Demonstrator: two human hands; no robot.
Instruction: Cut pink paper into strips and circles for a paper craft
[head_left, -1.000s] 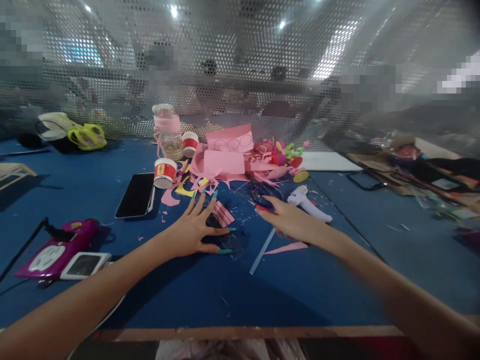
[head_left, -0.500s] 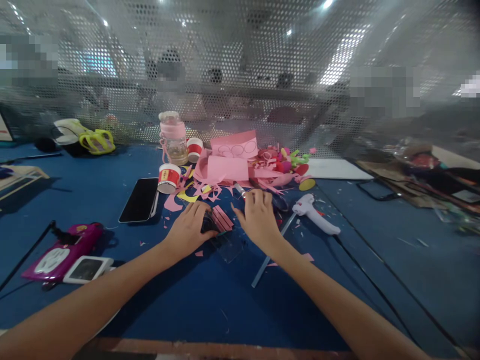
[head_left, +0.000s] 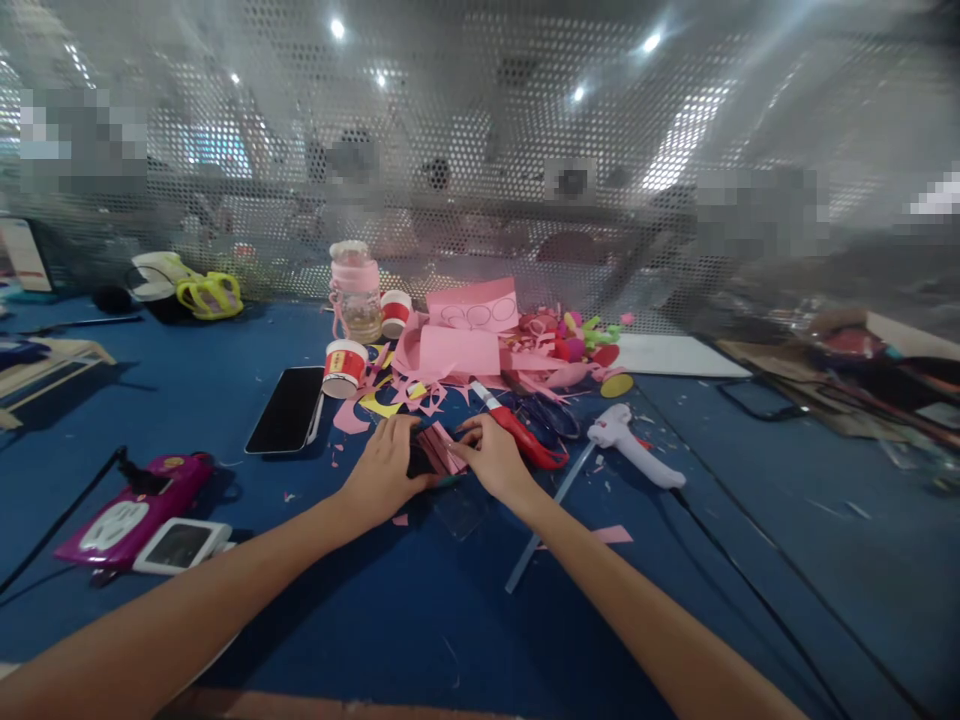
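My left hand (head_left: 385,468) is closed round the left side of a small dark object (head_left: 420,462); its kind is mostly hidden by the fingers. Against it lies a pink folded piece (head_left: 439,447) with dark lines, like strips side by side. From the right, my right hand (head_left: 491,462) pinches the edge of this pink piece. A clear plastic sheet (head_left: 460,515) lies just below. Beyond my right hand rest a red-handled tool with a white end (head_left: 525,432) and a dark blue looped handle (head_left: 553,415).
A white glue gun (head_left: 637,450) with a clear glue stick (head_left: 547,530) lies at right, its cord trailing forward. Behind are pink paper scraps (head_left: 459,352), paper cups (head_left: 345,367) and a bottle (head_left: 355,295). At left lie a phone (head_left: 286,410) and a purple case (head_left: 139,510).
My right hand has moved left and nearer from over the red-handled tool, which now shows, to the pink piece. My left hand keeps its hold. The view has tilted slightly up.
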